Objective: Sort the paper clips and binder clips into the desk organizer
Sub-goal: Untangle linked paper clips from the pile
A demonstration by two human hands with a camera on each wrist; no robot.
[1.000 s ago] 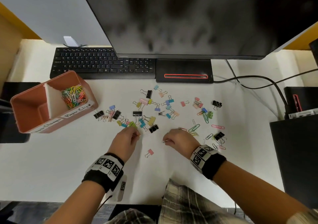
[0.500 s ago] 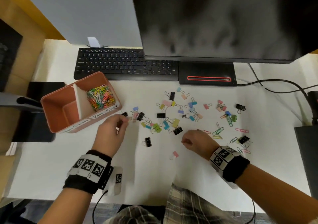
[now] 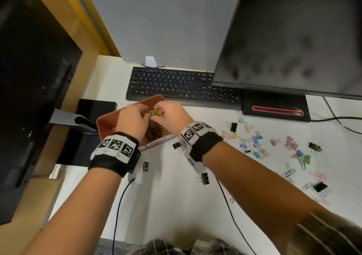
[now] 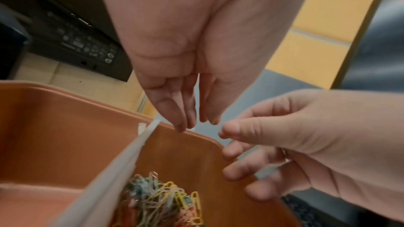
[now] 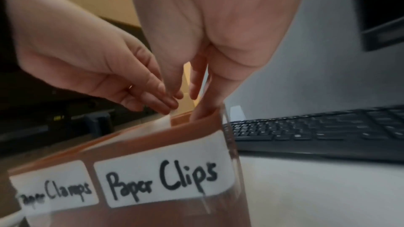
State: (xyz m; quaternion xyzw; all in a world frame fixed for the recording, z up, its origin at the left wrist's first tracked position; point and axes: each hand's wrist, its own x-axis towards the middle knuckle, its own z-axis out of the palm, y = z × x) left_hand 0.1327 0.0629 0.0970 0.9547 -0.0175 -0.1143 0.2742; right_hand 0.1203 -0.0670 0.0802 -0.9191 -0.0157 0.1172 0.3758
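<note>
1. White desk (image 3: 176, 205) carried a keyboard (image 3: 176, 85) and a monitor (image 3: 293, 39).
2. Both hands hovered over the organizer (image 3: 109, 121), above its paper clips (image 4: 161, 201) compartment.
3. Left hand (image 3: 130, 120) had fingers loosely extended, holding nothing visible.
4. Right hand (image 3: 172, 115) had curled fingers; whether it pinched a clip was unclear.
5. Binder clips (image 3: 254, 143) lay scattered to the right.

organizer (image 3: 109, 120) largely hidden behind both hands — pinched items indiscernible, monitor (image 3: 293, 39) cropped

Office desk: keyboard (image 3: 182, 85), monitor (image 3: 293, 37).
</note>
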